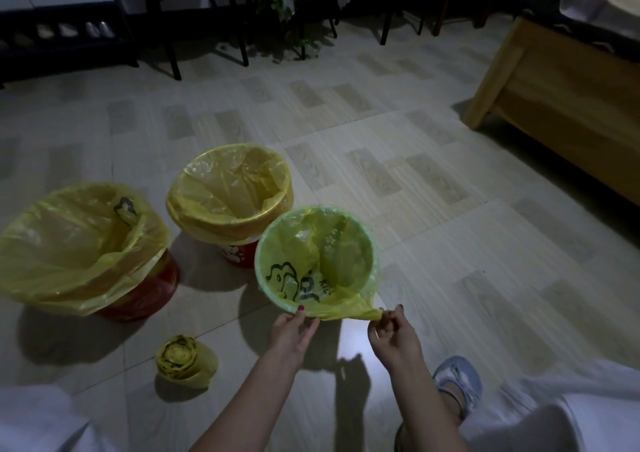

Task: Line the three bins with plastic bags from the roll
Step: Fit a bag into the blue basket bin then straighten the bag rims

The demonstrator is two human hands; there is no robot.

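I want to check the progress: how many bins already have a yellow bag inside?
3. The red bin at left, the red bin behind the middle, and the green bin nearest the hands, where the bag's slack is pulled out at the rim. None seems hidden.

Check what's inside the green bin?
The green bin holds only a yellow bag with black print, its slack pinched by the right hand. The bin's floor is covered.

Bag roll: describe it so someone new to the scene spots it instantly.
On the tiled floor, three lined bins stand in a cluster. The bag roll lies alone in front of them, left of the left hand. It is the only small, tightly wound yellow bundle.
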